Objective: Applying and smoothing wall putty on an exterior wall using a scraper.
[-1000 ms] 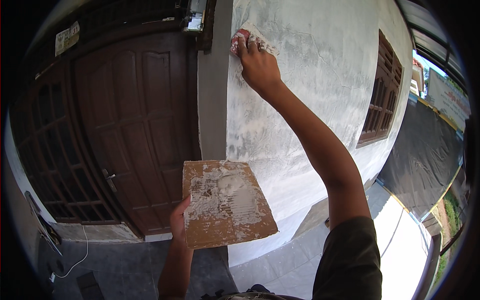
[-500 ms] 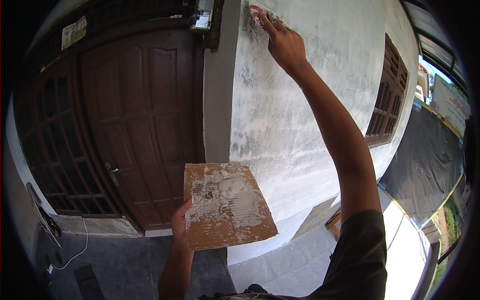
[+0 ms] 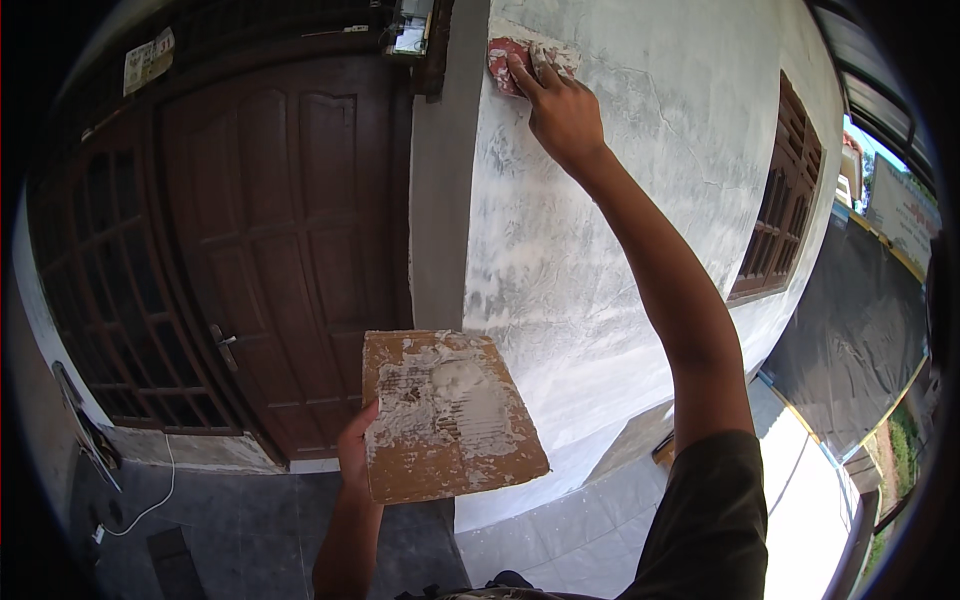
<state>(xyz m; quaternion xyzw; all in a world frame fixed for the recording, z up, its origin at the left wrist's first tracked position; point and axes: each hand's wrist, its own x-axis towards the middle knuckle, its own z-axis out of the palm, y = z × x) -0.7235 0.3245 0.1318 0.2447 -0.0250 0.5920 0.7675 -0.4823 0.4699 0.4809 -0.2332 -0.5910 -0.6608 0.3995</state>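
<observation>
My right hand (image 3: 566,118) is raised to the top of the wall and closed on a red putty scraper (image 3: 506,68), its face smeared with white putty. The scraper lies against the grey-white wall (image 3: 620,200), close to its left corner edge. Lower down, my left hand (image 3: 354,440) grips the left edge of a flat brown piece of cardboard (image 3: 420,478). Its thumb shows at that edge, while the other fingers are hidden underneath. Pale putty (image 3: 465,385) is spread over the middle of the cardboard, partly in ridges.
A brown panelled door (image 3: 270,220) stands left of the wall corner, with a metal handle (image 3: 226,345). A slatted window (image 3: 780,200) is set into the wall at right. A white cable (image 3: 165,495) lies on the dark tiled floor (image 3: 250,530); a pale sheet (image 3: 560,540) lies below the wall.
My right hand and the scraper have come down a little along the wall's corner edge, and more of the red scraper shows. The cardboard has shifted slightly left.
</observation>
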